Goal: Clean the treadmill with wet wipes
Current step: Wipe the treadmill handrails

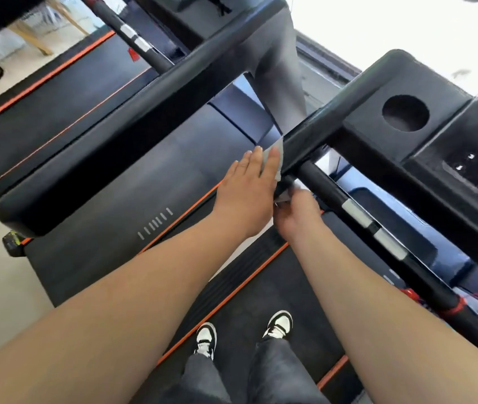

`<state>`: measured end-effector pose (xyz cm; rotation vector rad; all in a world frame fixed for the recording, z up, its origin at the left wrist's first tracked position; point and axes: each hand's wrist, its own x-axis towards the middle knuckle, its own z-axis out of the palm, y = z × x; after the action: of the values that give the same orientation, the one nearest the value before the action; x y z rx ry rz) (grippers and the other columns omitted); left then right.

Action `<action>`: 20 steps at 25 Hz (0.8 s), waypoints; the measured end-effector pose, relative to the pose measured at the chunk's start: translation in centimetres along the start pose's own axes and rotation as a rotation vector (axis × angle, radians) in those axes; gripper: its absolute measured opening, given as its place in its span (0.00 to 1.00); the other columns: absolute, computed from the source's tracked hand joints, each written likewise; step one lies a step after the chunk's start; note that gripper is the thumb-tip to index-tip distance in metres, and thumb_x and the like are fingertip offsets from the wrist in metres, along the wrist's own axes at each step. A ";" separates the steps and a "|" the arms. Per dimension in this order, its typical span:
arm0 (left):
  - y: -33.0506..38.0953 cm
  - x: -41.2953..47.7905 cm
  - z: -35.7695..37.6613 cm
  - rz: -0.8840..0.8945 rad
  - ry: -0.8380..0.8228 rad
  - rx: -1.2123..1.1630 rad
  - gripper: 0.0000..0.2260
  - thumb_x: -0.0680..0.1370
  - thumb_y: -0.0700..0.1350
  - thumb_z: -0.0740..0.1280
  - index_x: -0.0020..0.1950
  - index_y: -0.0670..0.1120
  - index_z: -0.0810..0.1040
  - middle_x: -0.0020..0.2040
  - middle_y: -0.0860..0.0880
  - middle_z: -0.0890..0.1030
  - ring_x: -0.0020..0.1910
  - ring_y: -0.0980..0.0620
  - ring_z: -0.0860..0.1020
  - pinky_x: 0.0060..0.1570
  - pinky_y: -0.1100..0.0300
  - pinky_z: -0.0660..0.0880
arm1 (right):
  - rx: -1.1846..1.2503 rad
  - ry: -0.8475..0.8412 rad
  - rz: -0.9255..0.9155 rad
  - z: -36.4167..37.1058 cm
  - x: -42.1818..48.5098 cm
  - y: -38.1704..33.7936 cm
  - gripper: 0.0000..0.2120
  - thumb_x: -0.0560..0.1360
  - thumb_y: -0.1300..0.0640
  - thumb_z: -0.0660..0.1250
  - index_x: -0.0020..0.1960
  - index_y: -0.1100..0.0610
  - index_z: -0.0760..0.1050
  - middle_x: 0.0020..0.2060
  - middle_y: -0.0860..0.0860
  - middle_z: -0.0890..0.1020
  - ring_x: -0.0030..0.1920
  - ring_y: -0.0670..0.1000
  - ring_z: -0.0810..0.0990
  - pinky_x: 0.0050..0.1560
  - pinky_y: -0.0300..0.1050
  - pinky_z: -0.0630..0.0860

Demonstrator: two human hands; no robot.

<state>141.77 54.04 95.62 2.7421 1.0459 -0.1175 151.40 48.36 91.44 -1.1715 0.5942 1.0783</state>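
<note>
I stand on a black treadmill with orange stripes along its belt (261, 290). Its black handrail (313, 135) runs across the middle of the view toward the console (424, 132). My left hand (249, 193) lies flat with straight fingers, pressing a white wet wipe (278, 153) against the side of the handrail. My right hand (297, 211) is just below it, with curled fingers pinching the wipe's lower end near the grip bar (357, 214). Most of the wipe is hidden under my hands.
A second treadmill (66, 91) stands parallel at the left, its handrail (121, 118) crossing above its deck. The console has a round cup hole (405, 113) and small buttons (476, 173). A red safety clip (409, 295) hangs lower right. My shoes (243, 330) stand on the belt.
</note>
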 end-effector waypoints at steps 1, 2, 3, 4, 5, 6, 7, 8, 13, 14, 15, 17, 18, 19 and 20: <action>0.3 0.5 -0.1 -0.017 -0.003 -0.016 0.27 0.86 0.48 0.49 0.83 0.50 0.40 0.83 0.43 0.50 0.82 0.43 0.50 0.80 0.48 0.50 | 0.044 -0.042 0.009 0.2 1.0 -0.3 0.10 0.79 0.64 0.62 0.55 0.60 0.81 0.47 0.55 0.86 0.45 0.53 0.85 0.55 0.46 0.81; 0.4 0.9 -0.2 -0.030 -0.005 -0.031 0.27 0.87 0.49 0.48 0.83 0.50 0.40 0.83 0.43 0.52 0.82 0.44 0.51 0.80 0.48 0.50 | 0.071 -0.068 0.029 0.4 1.7 -0.2 0.13 0.78 0.65 0.62 0.58 0.60 0.81 0.49 0.55 0.87 0.46 0.54 0.85 0.54 0.47 0.81; 0.5 1.2 -0.1 -0.041 -0.004 -0.044 0.26 0.86 0.49 0.47 0.83 0.50 0.40 0.83 0.44 0.53 0.82 0.44 0.52 0.80 0.47 0.51 | 0.075 -0.101 0.055 0.4 2.2 0.0 0.15 0.77 0.66 0.61 0.61 0.60 0.80 0.51 0.56 0.86 0.48 0.55 0.85 0.55 0.47 0.81; 0.5 1.4 0.0 -0.048 0.001 -0.053 0.27 0.86 0.50 0.48 0.83 0.50 0.41 0.82 0.44 0.55 0.81 0.44 0.54 0.79 0.47 0.53 | 0.028 -0.110 0.080 0.3 2.5 0.6 0.18 0.76 0.66 0.61 0.63 0.61 0.80 0.55 0.57 0.85 0.51 0.56 0.84 0.58 0.48 0.80; 0.4 1.5 0.0 -0.052 0.011 -0.059 0.27 0.86 0.50 0.48 0.83 0.50 0.43 0.81 0.45 0.58 0.80 0.44 0.57 0.79 0.46 0.56 | -0.012 -0.164 0.136 -0.2 2.7 1.6 0.20 0.76 0.66 0.62 0.67 0.62 0.78 0.58 0.58 0.83 0.56 0.58 0.83 0.62 0.47 0.77; 0.3 1.7 0.1 -0.050 0.021 -0.066 0.26 0.86 0.51 0.49 0.83 0.50 0.44 0.80 0.46 0.61 0.79 0.44 0.60 0.77 0.46 0.58 | -0.088 -0.161 0.190 -0.2 1.9 2.7 0.19 0.79 0.65 0.61 0.69 0.63 0.75 0.59 0.57 0.83 0.58 0.57 0.82 0.61 0.44 0.76; 0.2 1.8 0.1 -0.042 0.024 -0.073 0.26 0.86 0.51 0.49 0.83 0.50 0.45 0.77 0.47 0.64 0.76 0.44 0.63 0.76 0.46 0.61 | -0.136 -0.113 0.212 -0.5 1.6 4.1 0.17 0.81 0.66 0.60 0.68 0.65 0.74 0.54 0.55 0.83 0.53 0.55 0.83 0.54 0.40 0.76; 0.2 1.9 -0.1 -0.027 0.022 -0.083 0.26 0.86 0.51 0.50 0.83 0.50 0.46 0.75 0.48 0.66 0.73 0.44 0.66 0.74 0.46 0.63 | -0.172 -0.132 0.240 -0.7 0.4 5.9 0.14 0.82 0.68 0.58 0.65 0.65 0.76 0.47 0.55 0.82 0.45 0.52 0.82 0.47 0.40 0.77; -1.1 -0.6 -1.8 0.038 -0.021 -0.116 0.25 0.86 0.49 0.51 0.83 0.46 0.51 0.72 0.48 0.69 0.66 0.44 0.70 0.66 0.50 0.66 | -0.301 -0.223 0.323 -2.1 -4.5 15.4 0.17 0.75 0.71 0.58 0.56 0.61 0.81 0.41 0.56 0.83 0.42 0.54 0.79 0.52 0.49 0.81; -2.3 -2.4 -1.9 0.044 -0.030 -0.121 0.24 0.86 0.48 0.51 0.82 0.45 0.52 0.73 0.47 0.69 0.66 0.43 0.70 0.66 0.51 0.66 | -0.290 -0.231 0.331 -2.2 -5.3 17.0 0.17 0.74 0.71 0.57 0.55 0.61 0.81 0.39 0.55 0.82 0.42 0.54 0.78 0.52 0.49 0.81; -3.7 -4.7 -1.7 0.039 -0.029 -0.123 0.24 0.86 0.48 0.51 0.82 0.43 0.54 0.74 0.46 0.69 0.67 0.43 0.71 0.67 0.51 0.65 | -0.286 -0.252 0.330 -2.0 -6.5 18.3 0.16 0.75 0.72 0.57 0.53 0.61 0.80 0.37 0.55 0.81 0.41 0.54 0.77 0.52 0.49 0.80; -7.9 -10.6 -0.8 -0.016 -0.033 -0.139 0.24 0.85 0.49 0.49 0.80 0.41 0.58 0.73 0.45 0.71 0.65 0.42 0.74 0.65 0.50 0.68 | -0.303 -0.279 0.336 -1.7 -8.6 21.9 0.13 0.77 0.69 0.58 0.54 0.60 0.78 0.39 0.55 0.80 0.40 0.53 0.76 0.52 0.49 0.78; -9.9 -13.8 -0.3 -0.053 -0.027 -0.159 0.25 0.84 0.50 0.48 0.79 0.41 0.61 0.70 0.45 0.74 0.63 0.42 0.76 0.63 0.49 0.71 | -0.306 -0.283 0.350 -1.6 -9.4 23.7 0.11 0.78 0.67 0.59 0.56 0.60 0.77 0.42 0.57 0.78 0.42 0.54 0.76 0.52 0.49 0.77; -12.0 -17.1 0.2 -0.081 -0.018 -0.178 0.25 0.84 0.51 0.48 0.77 0.41 0.64 0.68 0.45 0.77 0.61 0.42 0.78 0.60 0.48 0.75 | -0.297 -0.281 0.375 -1.4 -10.5 25.5 0.12 0.76 0.65 0.61 0.58 0.60 0.77 0.45 0.58 0.77 0.43 0.55 0.74 0.52 0.49 0.76; -13.8 -20.3 0.6 -0.097 -0.003 -0.189 0.25 0.84 0.51 0.49 0.75 0.40 0.68 0.65 0.44 0.79 0.59 0.42 0.79 0.58 0.48 0.77 | -0.286 -0.277 0.404 -1.4 -11.5 27.1 0.14 0.74 0.65 0.61 0.58 0.61 0.77 0.44 0.58 0.75 0.43 0.56 0.73 0.54 0.51 0.75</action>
<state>117.43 50.76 95.73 2.5234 1.1279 -0.0349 122.47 43.15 88.92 -1.1429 0.4780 1.6840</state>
